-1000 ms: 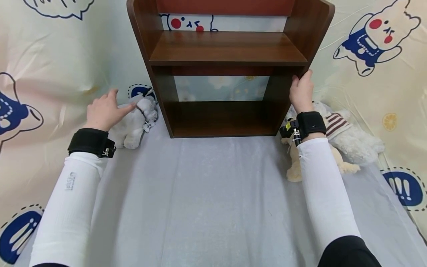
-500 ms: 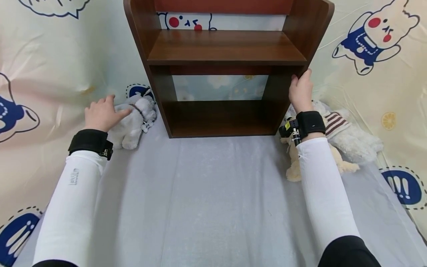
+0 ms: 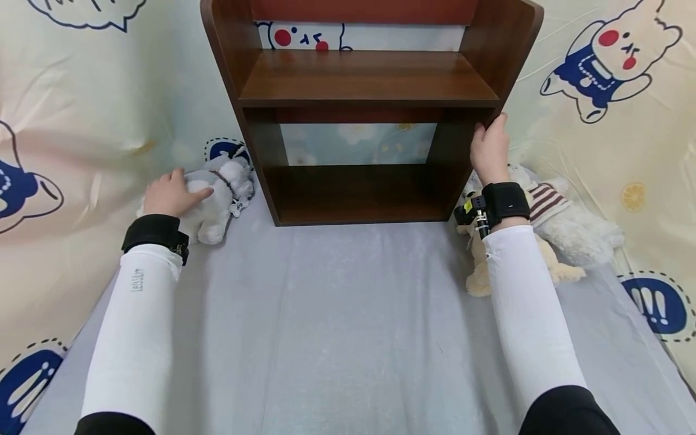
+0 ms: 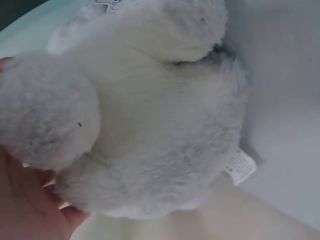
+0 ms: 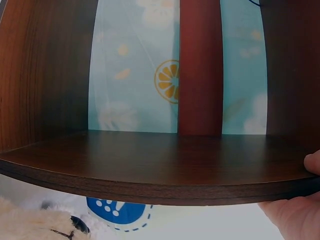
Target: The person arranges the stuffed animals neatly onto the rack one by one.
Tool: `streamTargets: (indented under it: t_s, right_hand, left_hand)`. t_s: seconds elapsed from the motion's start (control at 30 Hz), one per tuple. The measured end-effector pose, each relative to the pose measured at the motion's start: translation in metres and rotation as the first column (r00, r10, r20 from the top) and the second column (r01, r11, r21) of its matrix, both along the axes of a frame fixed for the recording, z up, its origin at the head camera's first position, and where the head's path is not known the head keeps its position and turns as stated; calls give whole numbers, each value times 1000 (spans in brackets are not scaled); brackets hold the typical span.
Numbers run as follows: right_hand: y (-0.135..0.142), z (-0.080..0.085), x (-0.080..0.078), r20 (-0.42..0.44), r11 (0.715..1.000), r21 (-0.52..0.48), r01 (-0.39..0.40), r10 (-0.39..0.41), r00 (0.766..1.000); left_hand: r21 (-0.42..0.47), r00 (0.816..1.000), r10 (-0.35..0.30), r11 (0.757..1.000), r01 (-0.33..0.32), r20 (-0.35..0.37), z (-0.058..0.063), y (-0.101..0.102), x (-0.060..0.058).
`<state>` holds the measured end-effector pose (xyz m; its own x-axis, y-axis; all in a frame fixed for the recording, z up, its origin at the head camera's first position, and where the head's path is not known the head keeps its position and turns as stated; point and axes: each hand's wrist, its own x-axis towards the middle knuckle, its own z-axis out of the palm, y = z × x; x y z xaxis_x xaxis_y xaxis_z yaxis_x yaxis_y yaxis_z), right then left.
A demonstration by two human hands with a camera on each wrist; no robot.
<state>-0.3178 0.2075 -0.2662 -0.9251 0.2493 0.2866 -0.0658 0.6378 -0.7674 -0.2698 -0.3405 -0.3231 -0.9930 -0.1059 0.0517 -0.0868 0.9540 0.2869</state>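
Observation:
My left hand (image 3: 170, 194) is on a grey plush toy (image 3: 213, 208) left of the shelf, its thumb pointing right across the toy's back. From the left wrist, the toy's pale fuzzy underside (image 4: 165, 100) fills the view, with fingers (image 4: 22, 200) bent around its near limb at the left edge. A dark brown wooden shelf unit (image 3: 370, 81) with two visible tiers stands at the back. My right hand (image 3: 489, 151) grips its right side panel; in the right wrist view the thumb is inside the panel's edge (image 5: 150, 192) and the other fingers are outside.
Right of the shelf, under my right wrist, lie a cream plush toy (image 3: 480, 275) and a white plush toy with a striped top (image 3: 576, 232). A pale grey sheet (image 3: 337, 326) covers the surface. Patterned cloth (image 3: 652, 157) hangs around the sides and back.
My left hand has come down and slightly right onto the grey plush toy, its fingers drawing in. The right hand keeps its grip on the shelf panel.

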Motion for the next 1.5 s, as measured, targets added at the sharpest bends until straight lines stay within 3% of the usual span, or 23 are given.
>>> streamTargets:
  t_s: [0.27, 0.53, 0.73, 0.97, 1.23, 1.5]
  right_hand:
    - [-2, 0, 0, 6, 1000, 5, 5, -6, 1000]
    - [-2, 1, 0, 30, 1000, -25, -3, 4, 1000]
    - [-2, 1, 0, 34, 999, -35, 0, 2, 999]
    - [1, -2, 0, -43, 1000, 6, 2, -2, 999]
    - [-1, -1, 0, -14, 999, -34, -18, 17, 1000]
    - [0, -1, 1, -4, 1000, -30, -3, 3, 1000]
  left_hand:
    - [4, 998, 24, 1000, -24, 63, -7, -3, 4]
    - [-27, 993, 21, 999, -18, 117, -13, -7, -2]
    - [-46, 992, 36, 998, -31, 117, -15, -6, -5]
    - [-66, 988, 68, 996, -59, 136, -15, -2, -5]
    - [-14, 968, 130, 991, -130, 215, -12, -2, -5]
    - [-11, 960, 168, 985, -170, 224, -5, 6, -3]
